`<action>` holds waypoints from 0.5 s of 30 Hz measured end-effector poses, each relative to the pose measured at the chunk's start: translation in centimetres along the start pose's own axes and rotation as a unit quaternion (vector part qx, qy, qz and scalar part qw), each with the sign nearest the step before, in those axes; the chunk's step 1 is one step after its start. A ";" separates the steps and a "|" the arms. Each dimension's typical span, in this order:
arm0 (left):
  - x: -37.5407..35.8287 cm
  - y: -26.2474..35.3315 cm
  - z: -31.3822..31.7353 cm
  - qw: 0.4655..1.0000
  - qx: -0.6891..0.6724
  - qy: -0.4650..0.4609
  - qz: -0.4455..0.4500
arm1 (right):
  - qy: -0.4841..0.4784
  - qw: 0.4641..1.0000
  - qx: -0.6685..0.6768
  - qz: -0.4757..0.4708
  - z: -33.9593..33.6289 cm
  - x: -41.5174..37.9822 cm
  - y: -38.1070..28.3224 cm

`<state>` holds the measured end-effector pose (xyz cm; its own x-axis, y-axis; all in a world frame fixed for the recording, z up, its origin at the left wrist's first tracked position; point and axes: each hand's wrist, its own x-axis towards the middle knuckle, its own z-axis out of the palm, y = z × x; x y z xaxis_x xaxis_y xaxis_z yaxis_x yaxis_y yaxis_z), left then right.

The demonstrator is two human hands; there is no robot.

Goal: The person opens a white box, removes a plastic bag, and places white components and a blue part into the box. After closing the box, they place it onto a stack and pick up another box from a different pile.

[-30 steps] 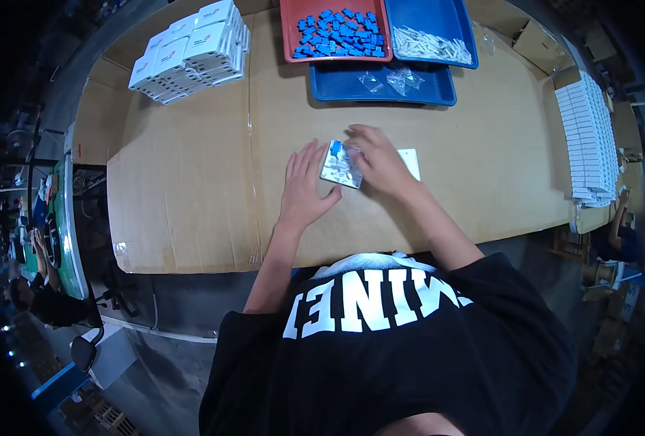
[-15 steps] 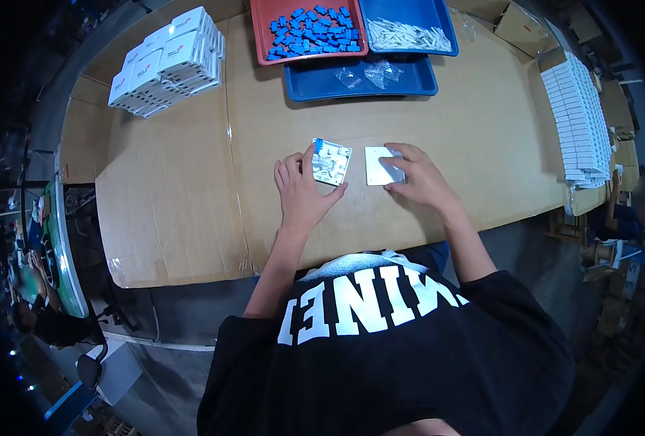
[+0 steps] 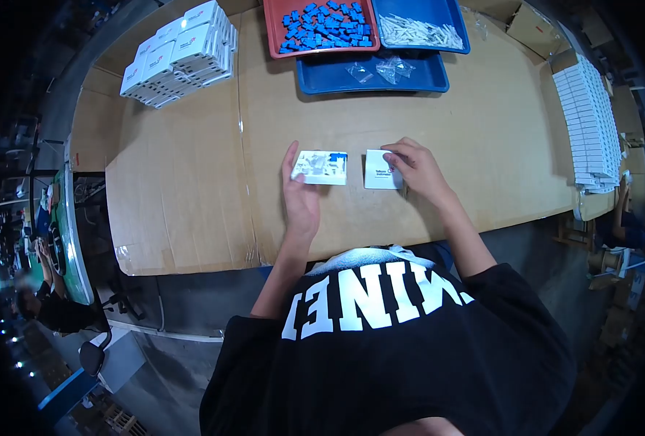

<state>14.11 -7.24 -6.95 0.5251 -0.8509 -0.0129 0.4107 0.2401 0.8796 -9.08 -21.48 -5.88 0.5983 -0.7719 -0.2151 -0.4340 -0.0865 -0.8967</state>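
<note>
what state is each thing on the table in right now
left hand: grip on the open box, tilting it off the table
open box: lidless, contents showing
right hand: fingers on the lid
lid: flat on the table, print up
red tray: full of blue parts
blue tray: holds white parts
front tray: few clear bags
box stack: closed, stacked

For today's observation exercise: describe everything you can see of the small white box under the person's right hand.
The small white box is a flat, square carton, apparently cardboard, with small dark print on its top face that is too small to read. It lies flat on the brown cardboard-covered table, just right of a packet held by the left hand, a narrow gap between them. The right hand rests its fingertips on the box's right edge.
</note>
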 end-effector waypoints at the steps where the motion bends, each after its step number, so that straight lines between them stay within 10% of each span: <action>1: 0.0 0.2 -0.1 0.989 -0.131 -0.005 -0.066 | 0.039 0.990 -0.113 -0.081 0.2 -0.1 0.2; 5: -0.5 2.9 0.8 0.909 -0.345 -0.025 -0.232 | 0.017 0.940 -0.277 -0.198 0.8 -1.7 -1.6; 15: -0.5 2.7 0.9 0.868 -0.372 -0.065 -0.323 | -0.019 0.926 -0.333 -0.176 1.1 -3.2 -2.1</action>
<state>14.27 -6.59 -4.08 -0.0621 -0.9545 -0.2917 0.9812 -0.1119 0.1574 -9.32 -18.09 -3.71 0.7998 -0.5999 0.0200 -0.5191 -0.7080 -0.4788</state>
